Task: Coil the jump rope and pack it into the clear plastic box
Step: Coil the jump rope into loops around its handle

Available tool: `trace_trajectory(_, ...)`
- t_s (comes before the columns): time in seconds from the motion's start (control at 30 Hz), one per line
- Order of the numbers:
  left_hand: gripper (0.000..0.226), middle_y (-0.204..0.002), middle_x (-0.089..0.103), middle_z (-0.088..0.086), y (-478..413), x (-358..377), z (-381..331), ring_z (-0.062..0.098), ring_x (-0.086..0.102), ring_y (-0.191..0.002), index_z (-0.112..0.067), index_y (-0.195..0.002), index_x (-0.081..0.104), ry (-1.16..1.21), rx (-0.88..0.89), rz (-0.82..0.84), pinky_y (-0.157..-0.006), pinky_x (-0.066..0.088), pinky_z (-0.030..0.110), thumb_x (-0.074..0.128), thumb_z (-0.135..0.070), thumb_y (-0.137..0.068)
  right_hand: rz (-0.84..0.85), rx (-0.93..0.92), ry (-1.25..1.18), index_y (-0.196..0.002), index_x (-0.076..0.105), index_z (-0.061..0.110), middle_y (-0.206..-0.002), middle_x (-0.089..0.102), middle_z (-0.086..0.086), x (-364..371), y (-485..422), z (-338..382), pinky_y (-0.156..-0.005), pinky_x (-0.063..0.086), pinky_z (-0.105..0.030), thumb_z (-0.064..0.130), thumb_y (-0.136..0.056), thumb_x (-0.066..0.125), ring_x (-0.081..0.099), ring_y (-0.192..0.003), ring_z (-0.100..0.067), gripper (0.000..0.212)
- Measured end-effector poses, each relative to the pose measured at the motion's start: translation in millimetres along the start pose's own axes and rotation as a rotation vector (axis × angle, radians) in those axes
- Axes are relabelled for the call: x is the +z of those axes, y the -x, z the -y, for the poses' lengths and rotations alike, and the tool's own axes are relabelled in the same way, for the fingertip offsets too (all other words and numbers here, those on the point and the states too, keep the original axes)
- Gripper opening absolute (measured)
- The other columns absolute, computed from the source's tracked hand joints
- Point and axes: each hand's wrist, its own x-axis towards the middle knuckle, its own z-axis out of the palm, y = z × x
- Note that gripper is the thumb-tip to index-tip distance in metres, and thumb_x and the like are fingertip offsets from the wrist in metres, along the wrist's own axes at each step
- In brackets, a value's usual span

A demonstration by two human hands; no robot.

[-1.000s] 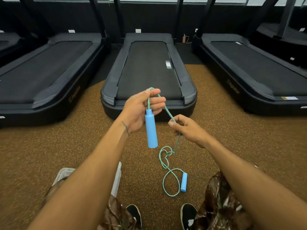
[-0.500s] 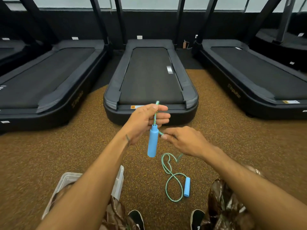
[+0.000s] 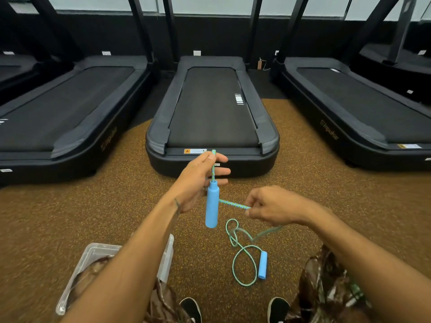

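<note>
With the left hand (image 3: 198,178) gripping the blue handle's (image 3: 212,203) rope (image 3: 234,204), the right hand (image 3: 275,206), pinching it, should judge even loops, feeding slack from the floor (image 3: 70,217) beside that handle.

Jump rope cord (image 3: 234,204): braided, woven texture, teal-green fleck. Handles (image 3: 212,203): smooth matt blue, foam or soft plastic, cannot tell which. Clear plastic box (image 3: 166,262): transparent, glossy, slightly cloudy walls. Floor (image 3: 70,217): rough speckled brown-orange granulate, matt. Treadmill (image 3: 213,108): belt matt black, fine-textured; surround smooth dark plastic, dull sheen. Trousers (image 3: 326,287): camouflage-print cloth.
</note>
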Motion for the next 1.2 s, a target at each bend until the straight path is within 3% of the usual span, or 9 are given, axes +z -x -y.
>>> trace_trajectory(0.1, 0.033, -0.107, 0.075, 0.015, 1, 3, 7, 0.034, 0.072, -0.098, -0.016, -0.11, 0.066, 0.05, -0.006, 0.061, -0.087, 0.052, 0.044, 0.038, -0.035, -0.106, 0.006, -0.131, -0.084, -0.081, 0.066, 0.025, -0.057, 0.057, 0.018, -12, 9, 8, -0.053, 0.038, -0.014, 0.041, -0.092, 0.065, 0.048, -0.05, 0.003, 0.019)
trace_trajectory(0.2, 0.031, -0.087, 0.072, 0.015, 7, 10, 10, 0.023, 0.071, -0.072, -0.008, -0.105, 0.067, 0.137, -0.005, 0.148, -0.066, 0.055, 0.032, 0.04, -0.023, -0.105, -0.121, -0.227, -0.263, -0.082, 0.067, 0.02, -0.06, 0.053, 0.017, -25, 9, 16, -0.054, 0.034, -0.015, 0.037, -0.09, 0.069, 0.044, -0.055, 0.003, 0.018)
trace_trajectory(0.27, 0.03, -0.082, 0.072, 0.014, 12, 17, 9, 0.023, 0.071, -0.069, -0.003, -0.108, 0.064, 0.189, -0.028, 0.216, -0.061, 0.056, 0.029, 0.038, -0.018, -0.105, -0.181, -0.268, -0.412, -0.086, 0.067, 0.012, -0.061, 0.053, 0.017, -30, 3, 16, -0.055, 0.035, -0.014, 0.03, -0.092, 0.068, 0.043, -0.055, 0.003, 0.018)
trace_trajectory(0.57, 0.033, -0.067, 0.07, 0.016, 20, 16, 4, 0.037, 0.074, -0.074, -0.011, -0.126, 0.052, 0.278, -0.091, 0.297, -0.084, 0.053, 0.047, 0.033, -0.028, -0.106, -0.282, -0.376, -0.648, -0.101, 0.067, 0.0, -0.078, 0.065, -0.004, -40, -16, 12, -0.065, 0.047, -0.016, 0.015, -0.089, 0.071, 0.059, -0.07, -0.006, 0.019)
trace_trajectory(0.67, 0.038, -0.06, 0.065, 0.016, 20, 14, 3, 0.037, 0.072, -0.067, -0.007, -0.132, 0.049, 0.297, -0.102, 0.277, -0.079, 0.055, 0.049, 0.035, -0.03, -0.106, -0.237, -0.326, -0.598, -0.113, 0.071, 0.015, -0.089, 0.069, -0.008, -42, -23, 12, -0.067, 0.046, -0.029, 0.027, -0.091, 0.069, 0.054, -0.077, -0.019, 0.025)
trace_trajectory(0.77, 0.046, -0.055, 0.06, 0.015, 18, 10, 6, 0.035, 0.069, -0.059, -0.002, -0.139, 0.043, 0.292, -0.079, 0.285, -0.091, 0.045, 0.055, 0.037, -0.033, -0.105, -0.144, -0.328, -0.602, -0.107, 0.073, 0.015, -0.084, 0.065, -0.002, -44, -27, 14, -0.061, 0.041, -0.028, 0.035, -0.091, 0.066, 0.05, -0.072, -0.016, 0.026)
trace_trajectory(0.93, 0.046, -0.057, 0.059, 0.015, 22, 9, 7, 0.032, 0.065, -0.059, -0.002, -0.126, 0.061, 0.262, -0.044, 0.309, -0.083, 0.053, 0.049, 0.044, -0.036, -0.099, -0.072, -0.286, -0.873, -0.091, 0.062, 0.01, -0.067, 0.054, 0.0, -41, -34, 12, -0.056, 0.035, -0.023, 0.028, -0.082, 0.071, 0.044, -0.055, -0.005, 0.023)
trace_trajectory(1.07, 0.04, -0.058, 0.057, 0.01, 22, 9, 8, 0.025, 0.057, -0.055, -0.004, -0.122, 0.065, 0.225, -0.011, 0.338, -0.091, 0.047, 0.055, 0.048, -0.033, -0.1, -0.063, -0.289, -0.932, -0.086, 0.06, 0.014, -0.06, 0.052, 0.005, -35, -40, 8, -0.053, 0.035, -0.02, 0.018, -0.095, 0.06, 0.039, -0.052, -0.005, 0.01)
trace_trajectory(1.2, 0.03, -0.054, 0.048, 0.005, 24, 13, 6, 0.017, 0.051, -0.046, -0.012, -0.099, 0.068, 0.222, -0.002, 0.332, -0.076, 0.057, 0.045, 0.048, -0.035, -0.099, -0.11, -0.313, -0.939, -0.086, 0.059, 0.013, -0.064, 0.05, -0.003, -33, -41, 9, -0.051, 0.033, -0.019, 0.017, -0.1, 0.053, 0.037, -0.049, -0.005, 0.016)
